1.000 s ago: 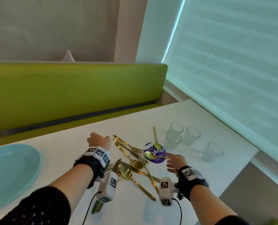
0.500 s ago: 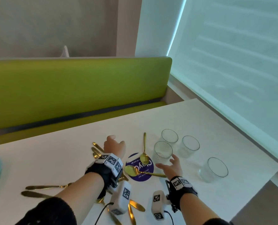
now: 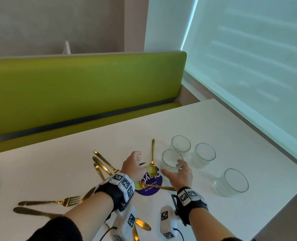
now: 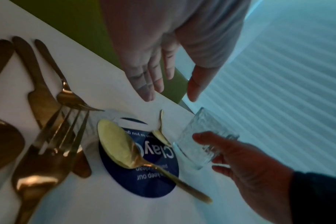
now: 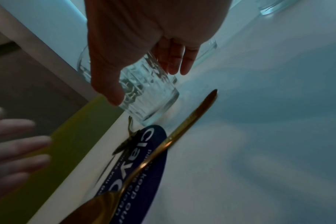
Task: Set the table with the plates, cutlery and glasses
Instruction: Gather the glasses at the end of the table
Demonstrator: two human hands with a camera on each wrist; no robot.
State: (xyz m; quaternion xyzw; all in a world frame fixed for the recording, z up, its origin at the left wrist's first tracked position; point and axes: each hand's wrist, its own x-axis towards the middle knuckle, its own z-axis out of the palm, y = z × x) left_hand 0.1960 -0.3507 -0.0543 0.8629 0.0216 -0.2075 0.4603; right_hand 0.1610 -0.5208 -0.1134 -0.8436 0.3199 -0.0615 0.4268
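Several clear glasses stand on the white table (image 3: pixel 213 122) at the right. My right hand (image 3: pixel 172 166) grips the nearest-left glass (image 3: pixel 170 158), thumb on its left side and fingers round its right; the right wrist view shows this hand (image 5: pixel 147 85) wrapped on the glass (image 5: pixel 150 94), which stands on the table. My left hand (image 3: pixel 137 158) hovers open, holding nothing, above a small gold spoon (image 3: pixel 152 165). In the left wrist view its fingers (image 4: pixel 144 84) are straight over the table. A larger gold spoon (image 3: pixel 153 186) lies across a purple round sticker (image 3: pixel 150 193).
Three other glasses (image 3: pixel 181 144) (image 3: pixel 204 154) (image 3: pixel 232 182) stand close by to the right. Gold knives and forks (image 3: pixel 101 164) lie left of my left wrist, with a fork (image 3: pixel 57 202) and knife (image 3: pixel 34 212) nearer me. A green bench (image 3: pixel 74 93) runs behind the table.
My right hand has reached forward and closed round the near glass. My left hand has moved right, from the cutlery pile to above the small spoon. The view has swung right.
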